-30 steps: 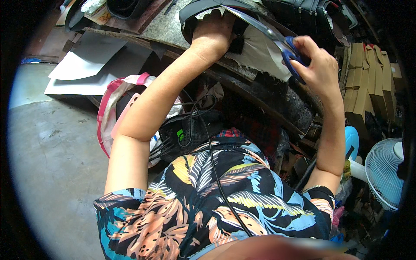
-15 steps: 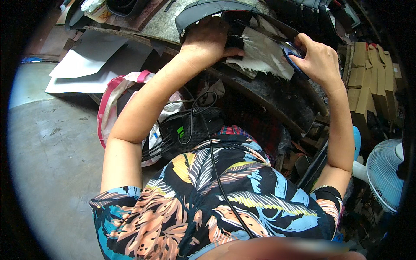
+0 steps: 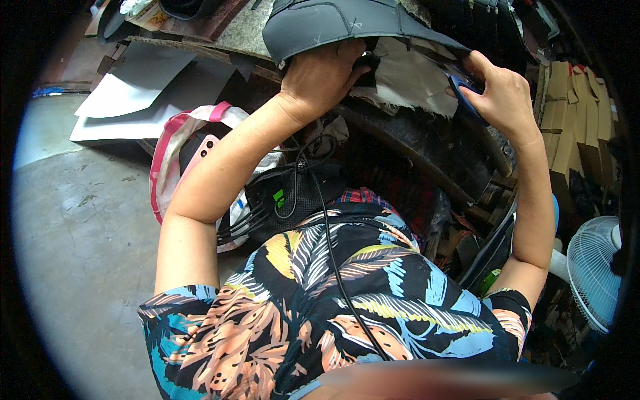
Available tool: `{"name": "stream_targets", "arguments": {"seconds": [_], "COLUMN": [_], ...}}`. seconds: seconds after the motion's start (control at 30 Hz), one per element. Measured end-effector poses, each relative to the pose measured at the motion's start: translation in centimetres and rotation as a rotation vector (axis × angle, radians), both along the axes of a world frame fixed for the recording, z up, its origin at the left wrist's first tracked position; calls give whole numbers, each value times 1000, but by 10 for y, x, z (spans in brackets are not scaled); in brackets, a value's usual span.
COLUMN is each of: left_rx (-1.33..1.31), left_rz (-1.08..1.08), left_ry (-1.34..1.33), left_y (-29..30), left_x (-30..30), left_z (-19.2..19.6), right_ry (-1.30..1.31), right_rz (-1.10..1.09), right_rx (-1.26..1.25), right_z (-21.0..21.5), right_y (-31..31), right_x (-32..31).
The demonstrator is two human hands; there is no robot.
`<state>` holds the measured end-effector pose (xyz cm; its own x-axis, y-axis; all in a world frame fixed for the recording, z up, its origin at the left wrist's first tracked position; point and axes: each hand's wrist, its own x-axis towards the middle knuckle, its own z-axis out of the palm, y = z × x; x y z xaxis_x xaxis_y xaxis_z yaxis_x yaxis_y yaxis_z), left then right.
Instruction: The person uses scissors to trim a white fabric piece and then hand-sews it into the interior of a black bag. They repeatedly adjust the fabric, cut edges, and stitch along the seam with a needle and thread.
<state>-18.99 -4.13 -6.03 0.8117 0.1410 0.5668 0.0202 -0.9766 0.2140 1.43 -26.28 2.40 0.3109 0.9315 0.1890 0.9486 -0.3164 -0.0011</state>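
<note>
A black shoe upper with stitched seams and pale chalk-like marks arches over the work surface at the top. Its far side is cut off by the picture's edge. My left hand reaches under its near edge and grips it, with most of the fingers hidden by the upper. Frayed off-white lining cloth hangs out beneath. At the right end of that cloth, my right hand is closed round the blue handles of scissors. The blades are mostly hidden by the cloth and the upper.
White sheets lie left of my left forearm. Below them, a pink-and-white bag holds a pink phone. Black cables run down my front from a mesh pouch. Cardboard pieces and a white fan stand at right.
The shoe upper has tipped so that more of its outer face shows. Both hands have shifted slightly, the right one outward to the right with the scissors.
</note>
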Motion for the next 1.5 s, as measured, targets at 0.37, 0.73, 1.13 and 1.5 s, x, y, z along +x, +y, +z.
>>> {"name": "stream_targets", "arguments": {"seconds": [0.37,0.73,1.13,1.5], "left_rx": [222,44,46,-29], "left_rz": [62,-41,-59,-96], "left_ry": [-4,-29,12,34], "left_y": [4,13,15,19], "left_x": [7,17,25,25], "left_z": [-2,7,4,5], "right_ry": [-52,82,898,401], "right_rz": [-40,-60,-123,-16], "right_rx": [-124,-207,-395,-375], "right_z": [14,15,30,39], "right_y": [-14,-3,16,25], "right_x": [-23,-27,-6,-12]}}
